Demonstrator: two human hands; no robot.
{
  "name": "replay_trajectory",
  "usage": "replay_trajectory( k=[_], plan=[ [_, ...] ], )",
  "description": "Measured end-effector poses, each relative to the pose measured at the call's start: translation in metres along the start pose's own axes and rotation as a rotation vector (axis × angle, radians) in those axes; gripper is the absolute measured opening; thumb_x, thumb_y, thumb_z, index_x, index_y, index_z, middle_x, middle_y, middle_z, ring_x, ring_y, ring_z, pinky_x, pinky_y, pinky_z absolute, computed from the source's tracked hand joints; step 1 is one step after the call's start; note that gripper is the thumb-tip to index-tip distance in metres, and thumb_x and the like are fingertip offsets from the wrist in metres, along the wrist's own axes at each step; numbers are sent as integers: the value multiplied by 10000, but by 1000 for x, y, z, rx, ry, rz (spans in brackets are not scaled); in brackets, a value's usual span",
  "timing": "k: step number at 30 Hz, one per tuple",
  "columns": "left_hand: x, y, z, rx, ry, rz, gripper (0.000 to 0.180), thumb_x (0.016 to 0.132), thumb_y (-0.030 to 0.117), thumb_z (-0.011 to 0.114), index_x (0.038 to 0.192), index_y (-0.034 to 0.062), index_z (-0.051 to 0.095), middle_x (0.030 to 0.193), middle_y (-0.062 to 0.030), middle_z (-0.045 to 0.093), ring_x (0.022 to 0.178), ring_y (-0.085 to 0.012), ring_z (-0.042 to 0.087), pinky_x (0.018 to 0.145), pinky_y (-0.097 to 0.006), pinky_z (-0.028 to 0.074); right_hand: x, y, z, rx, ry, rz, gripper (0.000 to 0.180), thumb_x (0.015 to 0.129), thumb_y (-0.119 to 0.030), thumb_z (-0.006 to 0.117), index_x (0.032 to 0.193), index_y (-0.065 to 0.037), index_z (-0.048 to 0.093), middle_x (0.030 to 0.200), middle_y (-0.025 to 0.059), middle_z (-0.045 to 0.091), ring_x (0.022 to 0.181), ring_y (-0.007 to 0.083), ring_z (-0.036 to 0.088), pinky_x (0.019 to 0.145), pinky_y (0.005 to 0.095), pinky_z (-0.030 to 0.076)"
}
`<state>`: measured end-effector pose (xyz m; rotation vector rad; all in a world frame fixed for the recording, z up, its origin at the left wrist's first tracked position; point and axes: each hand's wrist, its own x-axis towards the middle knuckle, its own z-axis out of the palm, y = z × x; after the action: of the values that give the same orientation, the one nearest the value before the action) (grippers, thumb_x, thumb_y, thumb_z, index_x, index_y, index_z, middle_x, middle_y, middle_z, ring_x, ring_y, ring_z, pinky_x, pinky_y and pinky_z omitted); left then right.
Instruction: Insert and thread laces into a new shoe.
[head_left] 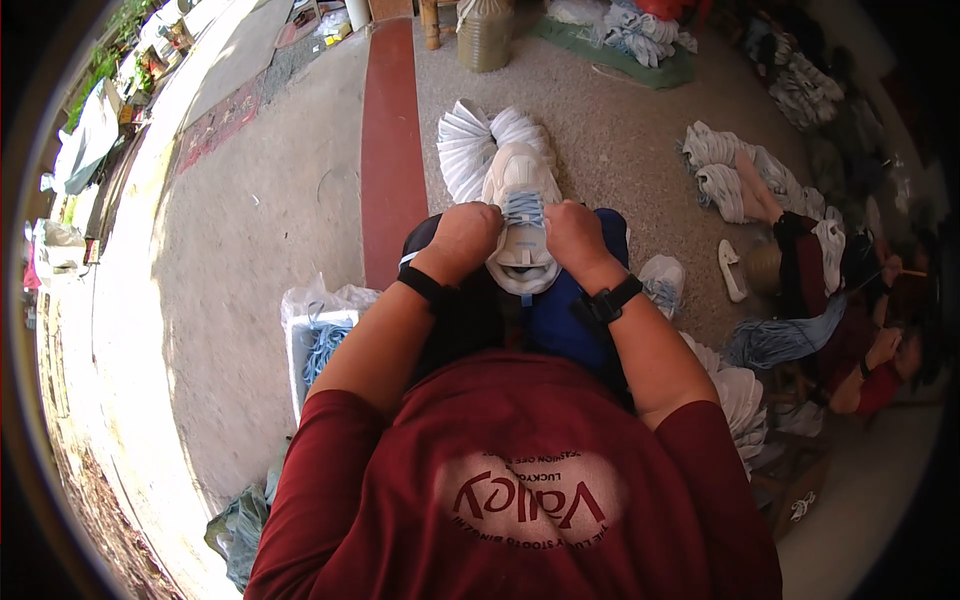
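A white sneaker (520, 252) rests at my lap, its toe pointing away from me and its heel loop nearest. Pale blue shoelace (525, 207) crosses the tongue in several rows. My left hand (468, 232) is closed at the left edge of the lacing, and my right hand (577, 238) is closed at the right edge. The lace appears to run into the fingers of both; its ends are hidden. Just past the toe, white shoe pieces (465, 145) lie fanned out on the floor.
A white box (297, 370) holding blue laces stands by my left side. Another laced white shoe (662, 280) is near my right knee. Piles of white shoe pieces (740, 400) lie to the right, where another person (800, 265) sits. A jug (485, 35) stands ahead.
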<state>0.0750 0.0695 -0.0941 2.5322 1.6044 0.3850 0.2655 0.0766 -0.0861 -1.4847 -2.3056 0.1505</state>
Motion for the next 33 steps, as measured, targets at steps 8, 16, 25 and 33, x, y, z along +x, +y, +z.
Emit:
replay_trajectory(
  k=[8,16,25,33],
  plan=[
    [19,5,4,-41,187,-52,151,775,141,535,727,21,613,639,-99,622,593,-247,623,563,-352,499,12,9,7,287,76,67,68,683,-28,534,621,-33,561,584,122,565,540,287,567,533,365,454],
    [8,-16,2,-1403,-192,-421,131,825,175,563,807,54,609,642,62,492,558,-32,400,519,-181,309,23,39,5,1615,-453,398,89,711,-32,567,629,-64,550,602,-41,484,531,52,391,489,197,310],
    [7,-5,10,-1420,-92,-291,191,855,239,604,775,65,603,696,65,530,626,-25,441,573,-187,356,18,19,5,1088,-131,335,171,709,-54,643,615,-16,505,587,6,493,553,104,453,521,284,386],
    [6,-12,5,-939,-68,-360,379,824,340,609,760,-33,591,692,-112,605,648,-169,551,622,-325,452,6,28,-6,681,117,280,143,739,-74,649,758,-7,524,635,110,549,593,174,542,558,306,432]
  ],
)
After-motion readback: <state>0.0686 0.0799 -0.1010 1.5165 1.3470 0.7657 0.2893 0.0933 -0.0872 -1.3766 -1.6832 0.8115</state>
